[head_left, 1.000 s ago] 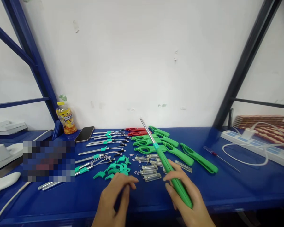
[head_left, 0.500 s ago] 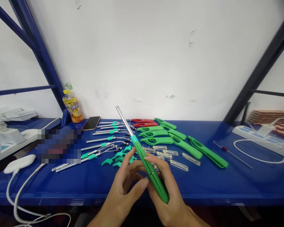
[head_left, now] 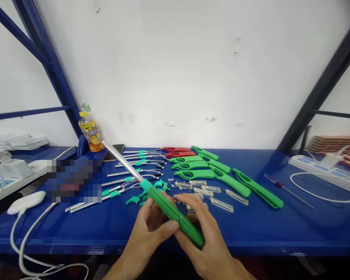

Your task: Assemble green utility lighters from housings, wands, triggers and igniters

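Note:
A green lighter body (head_left: 172, 210) with a teal collar and a long silver tube is held above the front of the table, its tube slanting up to the left. My left hand (head_left: 151, 229) grips its middle, thumb on the near side. Around its lower end my right hand (head_left: 204, 233) is closed. Just behind the hands lie several teal triggers (head_left: 132, 200) and clear plastic pieces (head_left: 221, 204). Silver tubes with teal collars and wires (head_left: 126, 172) are at the left, green handles (head_left: 231, 182) and red handles (head_left: 176, 149) at the back and right.
On the blue table (head_left: 280, 229), a screwdriver (head_left: 290, 191) lies at the right, near a power strip (head_left: 323, 171). A bottle (head_left: 91, 133) and a phone (head_left: 113, 152) are at the back left. White cables (head_left: 26, 237) and another power strip (head_left: 37, 168) occupy the left.
The held lighter has tilted further left and lower, its tube tip now in front of the phone. My left thumb now presses on the green body.

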Motion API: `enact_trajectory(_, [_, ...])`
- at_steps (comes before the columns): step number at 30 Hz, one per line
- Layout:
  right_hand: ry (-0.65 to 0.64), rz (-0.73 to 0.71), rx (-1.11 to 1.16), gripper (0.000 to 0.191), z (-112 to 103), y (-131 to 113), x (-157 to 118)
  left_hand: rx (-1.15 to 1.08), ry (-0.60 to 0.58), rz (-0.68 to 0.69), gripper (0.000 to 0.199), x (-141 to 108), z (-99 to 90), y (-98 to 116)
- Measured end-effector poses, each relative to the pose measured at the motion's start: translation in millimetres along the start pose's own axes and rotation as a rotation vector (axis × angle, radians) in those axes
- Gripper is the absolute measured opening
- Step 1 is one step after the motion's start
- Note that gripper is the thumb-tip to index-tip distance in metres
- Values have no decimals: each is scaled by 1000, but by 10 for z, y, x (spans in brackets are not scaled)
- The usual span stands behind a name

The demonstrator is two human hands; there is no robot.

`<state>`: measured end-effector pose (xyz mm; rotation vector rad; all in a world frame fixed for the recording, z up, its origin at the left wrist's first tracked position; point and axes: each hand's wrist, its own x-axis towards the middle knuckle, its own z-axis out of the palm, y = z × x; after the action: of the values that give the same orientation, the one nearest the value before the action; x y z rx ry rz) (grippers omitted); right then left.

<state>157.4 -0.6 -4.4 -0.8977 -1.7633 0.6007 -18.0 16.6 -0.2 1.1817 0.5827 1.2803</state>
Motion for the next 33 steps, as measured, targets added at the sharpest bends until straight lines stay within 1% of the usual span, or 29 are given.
enact_trajectory(2, [-4,11,-77,22,20,17,5,11,34,48,26,9,-8,-2])
enact_trajectory(3, [-26,20,-113,13,26,18,4,15,33,59,25,12,-16,-4])
enact_trajectory(4, [-61,22,-132,10,29,15,0,20,23,58,25,12,-25,-3])
enact_trajectory(6, [-123,12,-133,14,29,2,-8,29,7,30,26,8,-43,4])
enact_trajectory(8, [-148,4,-125,20,26,-11,-16,25,6,9,25,1,-53,19])
enact_trajectory(11, [-149,6,-150,25,25,-20,-23,4,8,12,25,-5,-53,46])
enact_trajectory(16, [-145,-24,-171,30,31,-24,-35,-1,-27,12,24,2,-54,63])
enact_trajectory(26, [-141,-32,-170,30,50,3,-56,11,-53,5,19,-13,-101,62])
enact_trajectory(29, [-160,12,-137,33,41,-18,-45,37,-56,7,19,-22,-93,62])
enact_trajectory(33, [-222,141,-14,43,-44,-82,19,78,-14,43,12,-30,-61,50])
